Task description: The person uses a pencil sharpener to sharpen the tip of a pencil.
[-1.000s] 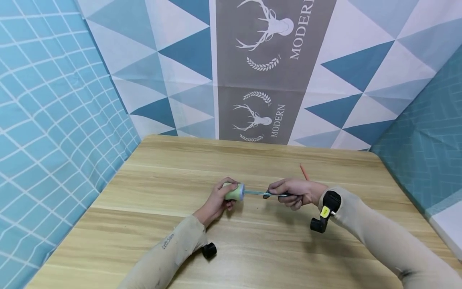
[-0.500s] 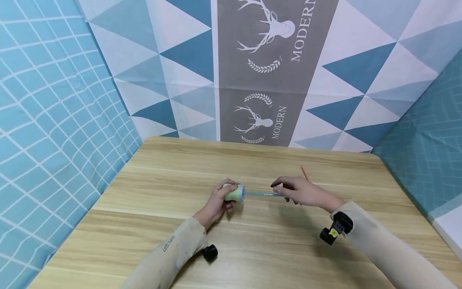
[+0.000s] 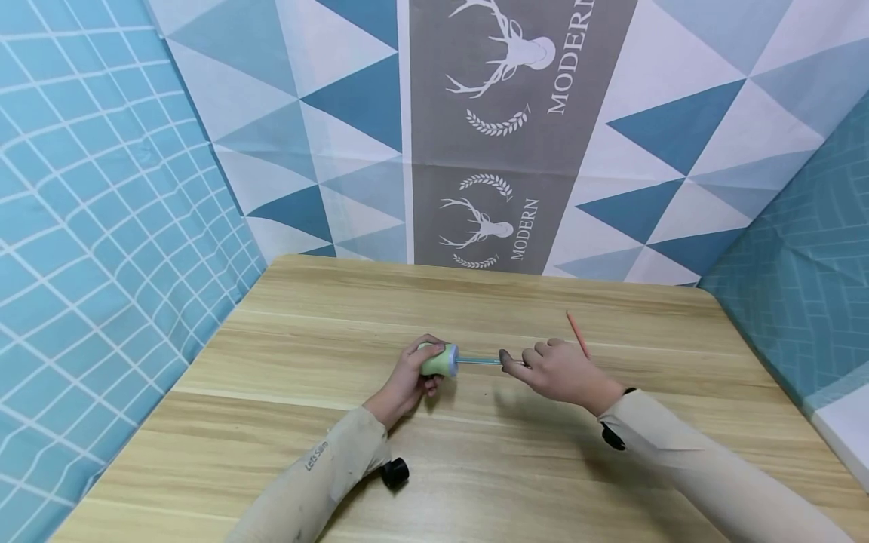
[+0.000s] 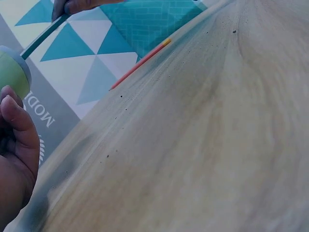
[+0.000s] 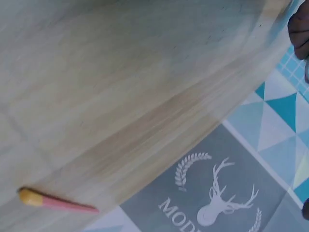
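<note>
In the head view my left hand [image 3: 407, 375] grips a small green barrel with a light-blue rim [image 3: 441, 360], which looks like a pencil sharpener. A slim teal pencil [image 3: 477, 361] runs from its rim toward the right. My right hand [image 3: 560, 371], back upward, pinches the pencil's far part with dark-smudged fingertips and hides that end. The left wrist view shows part of the barrel [image 4: 12, 72] and the pencil [image 4: 43, 37] reaching up to the right fingers. Both hands are held above the wooden table.
An orange pencil [image 3: 577, 332] lies on the wooden table [image 3: 339, 317] just beyond the right hand. In the right wrist view its end [image 5: 31, 196] is yellowish. Patterned cloth [image 3: 360, 151] stands behind the table, with blue grid cloth [image 3: 102, 226] at the left.
My right hand loosens its hold on the pencil, then takes it again with the wrist rolled over and the back of the hand upward. The left hand and the barrel stay almost still.
</note>
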`<move>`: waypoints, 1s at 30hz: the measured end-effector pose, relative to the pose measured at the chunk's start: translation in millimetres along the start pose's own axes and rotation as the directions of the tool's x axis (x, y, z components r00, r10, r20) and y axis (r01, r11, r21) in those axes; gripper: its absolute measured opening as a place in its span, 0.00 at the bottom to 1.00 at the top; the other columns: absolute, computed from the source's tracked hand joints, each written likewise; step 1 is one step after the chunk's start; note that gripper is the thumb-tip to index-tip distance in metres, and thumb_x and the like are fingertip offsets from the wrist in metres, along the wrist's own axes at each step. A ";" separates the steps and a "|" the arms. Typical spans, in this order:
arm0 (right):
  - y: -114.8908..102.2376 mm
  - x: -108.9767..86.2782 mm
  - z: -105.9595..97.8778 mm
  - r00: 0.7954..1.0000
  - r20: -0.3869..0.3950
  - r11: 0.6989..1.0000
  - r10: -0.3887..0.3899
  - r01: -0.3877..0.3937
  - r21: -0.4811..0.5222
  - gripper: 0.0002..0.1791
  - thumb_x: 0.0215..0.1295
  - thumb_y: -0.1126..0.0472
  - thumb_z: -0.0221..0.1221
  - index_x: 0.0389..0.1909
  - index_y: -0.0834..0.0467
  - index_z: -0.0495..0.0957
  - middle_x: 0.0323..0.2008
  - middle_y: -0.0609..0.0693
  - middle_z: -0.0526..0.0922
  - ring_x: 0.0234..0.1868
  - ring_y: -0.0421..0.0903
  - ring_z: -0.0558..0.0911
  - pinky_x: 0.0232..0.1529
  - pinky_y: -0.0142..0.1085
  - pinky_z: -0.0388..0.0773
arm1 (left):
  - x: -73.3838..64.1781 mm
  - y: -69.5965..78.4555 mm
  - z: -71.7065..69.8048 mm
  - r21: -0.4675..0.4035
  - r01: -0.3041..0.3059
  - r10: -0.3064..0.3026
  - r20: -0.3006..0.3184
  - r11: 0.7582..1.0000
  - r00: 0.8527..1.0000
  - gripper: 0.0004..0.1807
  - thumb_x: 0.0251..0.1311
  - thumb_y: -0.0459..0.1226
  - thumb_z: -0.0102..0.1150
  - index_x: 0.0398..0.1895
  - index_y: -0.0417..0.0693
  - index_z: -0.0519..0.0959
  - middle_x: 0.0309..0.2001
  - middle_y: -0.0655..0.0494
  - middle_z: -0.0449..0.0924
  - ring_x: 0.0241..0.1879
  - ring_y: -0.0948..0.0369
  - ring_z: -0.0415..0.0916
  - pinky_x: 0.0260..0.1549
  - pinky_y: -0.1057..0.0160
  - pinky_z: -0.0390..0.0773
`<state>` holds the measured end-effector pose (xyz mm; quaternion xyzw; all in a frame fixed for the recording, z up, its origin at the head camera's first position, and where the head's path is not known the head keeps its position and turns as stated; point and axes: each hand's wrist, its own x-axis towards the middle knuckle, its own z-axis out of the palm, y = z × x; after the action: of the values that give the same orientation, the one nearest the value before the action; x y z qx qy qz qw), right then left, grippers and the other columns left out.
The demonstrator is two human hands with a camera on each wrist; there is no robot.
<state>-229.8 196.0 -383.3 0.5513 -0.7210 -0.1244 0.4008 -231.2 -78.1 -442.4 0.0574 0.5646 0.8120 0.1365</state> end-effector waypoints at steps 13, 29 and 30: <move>-0.3 8.5 0.9 0.831 0.518 0.520 0.204 -0.540 0.662 0.06 0.78 0.61 0.50 0.39 0.55 0.72 0.16 0.35 0.57 0.15 0.30 0.54 0.18 0.26 0.58 | 0.5 -0.2 1.3 0.002 0.012 -0.012 -0.052 1.000 0.999 0.05 0.62 0.40 0.55 0.30 0.56 0.78 0.22 0.53 0.73 0.13 0.64 0.64 0.10 0.68 0.64; 21.6 11.5 0.6 0.477 0.855 -0.624 -0.204 -0.736 0.262 0.16 0.80 0.54 0.42 0.43 0.65 0.67 0.11 0.42 0.53 0.09 0.34 0.51 0.09 0.27 0.48 | -0.5 -0.5 1.4 0.005 0.008 -0.008 -0.032 1.000 0.999 0.05 0.62 0.40 0.53 0.30 0.58 0.78 0.24 0.52 0.74 0.13 0.64 0.65 0.10 0.69 0.64; 22.4 11.0 1.0 0.469 0.856 -0.643 -0.220 -0.729 0.234 0.15 0.80 0.55 0.42 0.44 0.63 0.69 0.11 0.42 0.53 0.09 0.34 0.52 0.09 0.27 0.48 | -0.5 -0.5 1.2 0.005 0.005 -0.004 -0.028 1.000 1.000 0.05 0.62 0.39 0.53 0.30 0.58 0.78 0.24 0.52 0.74 0.13 0.64 0.65 0.10 0.69 0.65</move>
<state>-246.9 194.0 -365.1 0.1466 -0.6685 0.5470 -0.4821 -230.3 -77.1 -442.4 0.0451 0.5687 0.8109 0.1302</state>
